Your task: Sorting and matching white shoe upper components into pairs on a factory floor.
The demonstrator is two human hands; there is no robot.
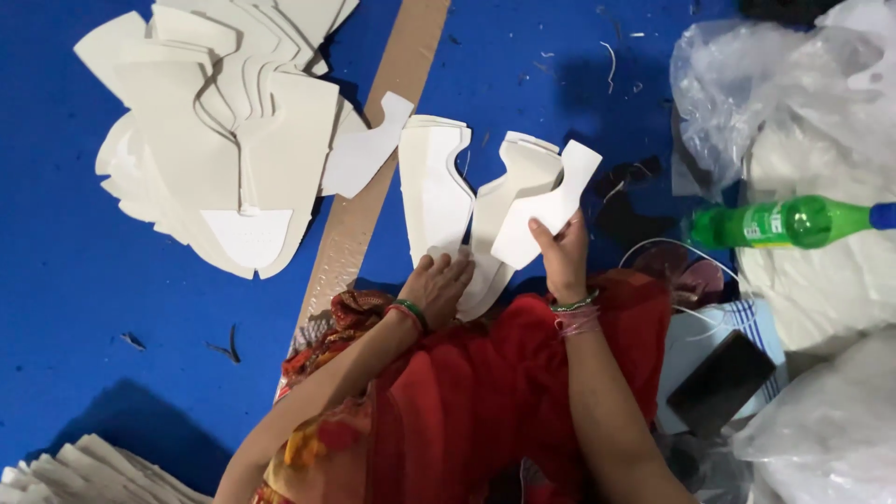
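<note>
Cream cut-out pieces (439, 182): matt, smooth, stiff sheet, paper-like. Blue floor covering (93, 280): matt, linty. Brown cardboard strip (373, 159): dull. Green plastic bottle (784, 222): glossy. Clear plastic bags (747, 84): crinkled, shiny. Red cloth (467, 392): soft.

Bright even light, slight softness

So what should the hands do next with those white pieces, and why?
Probably the right hand should lay its white cut piece onto the small stack that the left hand presses flat on the blue surface. The piece is lifted just beside that stack, and its outline looks much the same.
</note>
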